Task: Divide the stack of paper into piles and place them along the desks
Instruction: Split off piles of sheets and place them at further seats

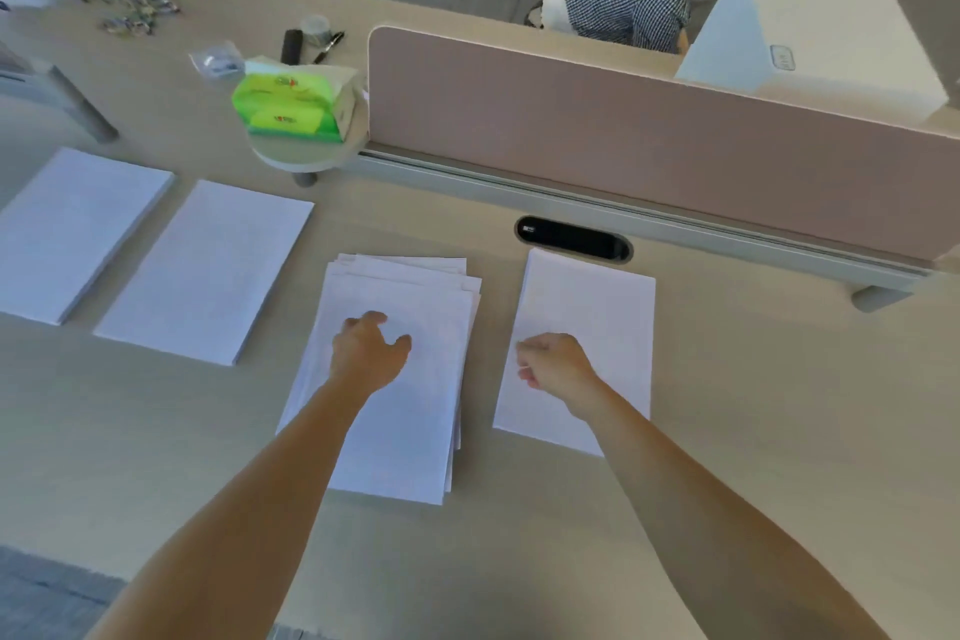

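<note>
Four piles of white paper are lying in a row along a pale wooden desk (727,431), each with its long axis running from the near edge toward the pink divider (623,130) at the back. The far-left pile (67,234) is sitting thick and square-edged, leaning slightly rightward at its far end; just beside it, the second pile (208,270) is leaning the same way, equally neat. The third pile (410,411) is lying loose and fanned, several sheet corners showing at its far right corner and along its right edge. The left hand (369,353) is hovering over or resting on this pile's upper middle, palm down, fingers spread and curled, thumb apart, gripping nothing; whether it is touching the sheets cannot be told. The left forearm is reaching in from the lower left. To the right, apart from it, the fourth pile (587,312) is lying thin and flat, its far end just in front of a dark cable slot (574,240). The right hand (556,369) is sitting over that pile's left side, fingers curled inward in a loose fist; whether a sheet is pinched cannot be told. A green tissue pack (291,104) is standing behind the piles.
</note>
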### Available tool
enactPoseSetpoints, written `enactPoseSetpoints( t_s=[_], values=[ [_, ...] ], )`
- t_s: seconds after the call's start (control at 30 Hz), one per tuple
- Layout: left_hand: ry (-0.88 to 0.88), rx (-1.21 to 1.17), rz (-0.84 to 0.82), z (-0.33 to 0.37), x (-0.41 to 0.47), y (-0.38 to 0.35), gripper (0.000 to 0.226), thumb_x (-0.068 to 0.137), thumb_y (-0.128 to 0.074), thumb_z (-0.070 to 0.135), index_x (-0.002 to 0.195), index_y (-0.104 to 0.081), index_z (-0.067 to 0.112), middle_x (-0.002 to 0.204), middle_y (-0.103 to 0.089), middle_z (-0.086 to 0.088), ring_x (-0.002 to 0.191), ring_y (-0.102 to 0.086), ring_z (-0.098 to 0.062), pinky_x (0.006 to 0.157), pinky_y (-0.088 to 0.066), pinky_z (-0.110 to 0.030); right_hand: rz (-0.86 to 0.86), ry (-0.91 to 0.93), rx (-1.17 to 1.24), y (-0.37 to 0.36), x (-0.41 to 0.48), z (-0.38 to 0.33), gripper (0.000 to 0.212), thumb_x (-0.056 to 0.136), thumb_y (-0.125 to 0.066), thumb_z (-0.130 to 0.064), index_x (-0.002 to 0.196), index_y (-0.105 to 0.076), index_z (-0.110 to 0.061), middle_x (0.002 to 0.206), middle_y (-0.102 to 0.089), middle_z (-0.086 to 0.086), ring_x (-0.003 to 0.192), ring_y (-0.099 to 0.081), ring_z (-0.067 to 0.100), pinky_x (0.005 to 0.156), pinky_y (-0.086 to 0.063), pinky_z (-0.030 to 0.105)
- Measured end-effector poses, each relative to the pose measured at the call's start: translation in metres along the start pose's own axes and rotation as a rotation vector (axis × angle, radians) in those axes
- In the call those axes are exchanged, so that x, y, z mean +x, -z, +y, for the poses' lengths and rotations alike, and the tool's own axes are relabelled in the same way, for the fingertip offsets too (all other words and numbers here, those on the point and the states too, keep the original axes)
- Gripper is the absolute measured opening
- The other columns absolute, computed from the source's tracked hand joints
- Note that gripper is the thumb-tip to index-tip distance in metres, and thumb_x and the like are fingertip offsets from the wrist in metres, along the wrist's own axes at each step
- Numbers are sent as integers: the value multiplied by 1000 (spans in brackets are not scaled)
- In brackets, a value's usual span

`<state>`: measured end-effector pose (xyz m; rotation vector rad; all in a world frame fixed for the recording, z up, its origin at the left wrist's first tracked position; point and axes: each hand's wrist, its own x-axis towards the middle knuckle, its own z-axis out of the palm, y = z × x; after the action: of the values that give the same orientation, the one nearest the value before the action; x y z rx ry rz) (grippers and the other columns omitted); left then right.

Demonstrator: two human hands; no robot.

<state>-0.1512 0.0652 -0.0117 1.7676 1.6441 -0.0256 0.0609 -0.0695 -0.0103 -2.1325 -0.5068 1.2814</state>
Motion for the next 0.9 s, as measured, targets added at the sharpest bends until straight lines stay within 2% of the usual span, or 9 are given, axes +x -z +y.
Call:
enactPoseSetpoints(
  t_s=[0.17,0.27,0.33,0.43,0.6,0.67,0.73,0.83,0.9],
  values=[
    [135,-71,46,-61,8,24,78,81,-66,44,142,-37,5,141,-43,-20,132,-40,-37,111,-32,-43,-57,-110,25,-79,-5,-13,32,76,-64,-36,56,-51,-14,57,-53,4,54,-51,22,62,-42,33],
    [166,-279,-20,-80,11,30,75,80,-70,40,139,-41,4,139,-49,-16,126,-49,-33,105,-40,-42,-14,-154,50,-110,-2,-17,39,74,-65,-40,91,-70,-5,89,-71,6,82,-69,25,79,-56,35],
    [170,-337,-54,-84,14,31,67,85,-69,31,139,-41,4,139,-49,-13,124,-51,-31,102,-41,-38,52,-132,-16,-121,-6,-25,34,81,-62,-35,97,-67,-6,90,-67,6,87,-68,28,69,-50,31],
    [149,-323,-93,-84,16,33,65,88,-65,31,141,-39,4,141,-47,-13,127,-49,-30,102,-39,-36,111,-105,-120,-134,-14,-36,20,81,-56,-27,77,-56,-8,73,-56,6,65,-57,24,58,-39,27],
    [135,-321,-151,-89,18,35,64,86,-65,35,139,-42,7,137,-50,-10,124,-51,-31,103,-43,-37,164,-79,-189,-154,-21,-47,33,85,-52,-21,58,-34,-14,56,-35,-1,47,-35,14,45,-24,21],
    [125,-330,-169,-91,19,36,64,85,-65,36,138,-42,8,137,-51,-9,123,-52,-30,103,-43,-38,193,-120,-97,-156,-21,-52,22,86,-55,-23,70,-50,-9,65,-45,1,55,-44,15,53,-33,22],
    [133,-335,-178,-93,19,38,65,85,-65,36,139,-42,8,138,-51,-10,123,-52,-29,104,-43,-40,170,-163,54,-156,-17,-52,26,88,-60,-23,104,-61,-3,83,-53,6,74,-54,21,68,-38,26],
    [142,-377,-181,-97,19,41,59,85,-64,33,136,-44,9,134,-52,-7,121,-53,-26,104,-43,-38,139,-179,191,-156,-15,-49,55,90,-66,-24,134,-46,1,110,-54,8,104,-57,27,81,-41,28],
    [154,-421,-182,-99,19,43,54,86,-64,30,133,-45,11,131,-52,-3,117,-53,-24,101,-43,-34,116,-174,245,-158,-14,-48,55,89,-69,-26,133,-48,0,114,-59,7,99,-58,23,78,-45,26]
  ],
)
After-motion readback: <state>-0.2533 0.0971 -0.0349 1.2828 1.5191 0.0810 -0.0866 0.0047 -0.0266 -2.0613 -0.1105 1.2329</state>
